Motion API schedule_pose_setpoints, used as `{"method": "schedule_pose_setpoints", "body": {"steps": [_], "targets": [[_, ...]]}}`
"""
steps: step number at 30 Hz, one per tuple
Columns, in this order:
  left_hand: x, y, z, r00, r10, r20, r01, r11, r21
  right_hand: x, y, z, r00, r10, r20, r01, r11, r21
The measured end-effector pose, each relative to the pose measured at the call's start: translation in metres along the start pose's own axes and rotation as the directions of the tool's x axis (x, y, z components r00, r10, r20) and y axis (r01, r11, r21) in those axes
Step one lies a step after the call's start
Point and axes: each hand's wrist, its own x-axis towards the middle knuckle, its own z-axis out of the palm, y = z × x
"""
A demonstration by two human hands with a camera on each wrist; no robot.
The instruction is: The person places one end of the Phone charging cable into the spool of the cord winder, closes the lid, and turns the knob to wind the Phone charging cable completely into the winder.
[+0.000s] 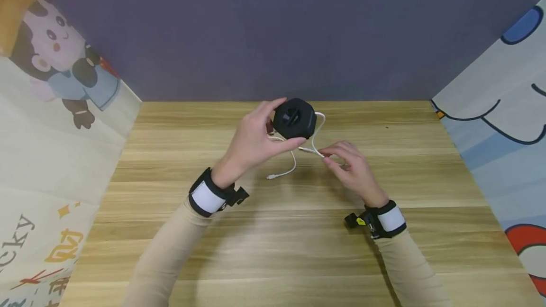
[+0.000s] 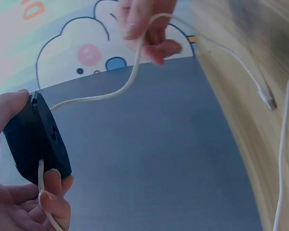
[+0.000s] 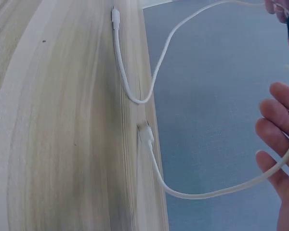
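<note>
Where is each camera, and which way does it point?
Head: worn on the head, looking forward and down at the table; shows the left hand, right hand and sleeves.
Left wrist: worn there, facing the black case, white cord and blue-grey wall; shows both hands.
Right wrist: worn there, facing cord, table and wall; right hand at right edge, left hand top right.
Wrist views share case, cord and wall.

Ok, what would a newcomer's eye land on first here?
Probably the black case, held up in the left hand over the wooden table. Then the white cable looping from it to the right hand. The cartoon figure on the left backdrop stands out too.
</note>
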Motion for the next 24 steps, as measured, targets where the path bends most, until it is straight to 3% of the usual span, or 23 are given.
{"method": "schedule_pose_setpoints", "body": {"steps": [10,24], "targets": [[0.016,0.013,-0.009,0.999,0.030,-0.037,-0.032,0.998,-0.057,0.002,-0.002,0.004,0.997,-0.058,-0.041,0.061,0.995,0.079],[0.023,0.017,-0.012,0.996,0.044,-0.082,-0.053,0.993,-0.107,0.003,-0.004,0.013,0.995,-0.088,-0.038,0.093,0.983,0.159]]}}
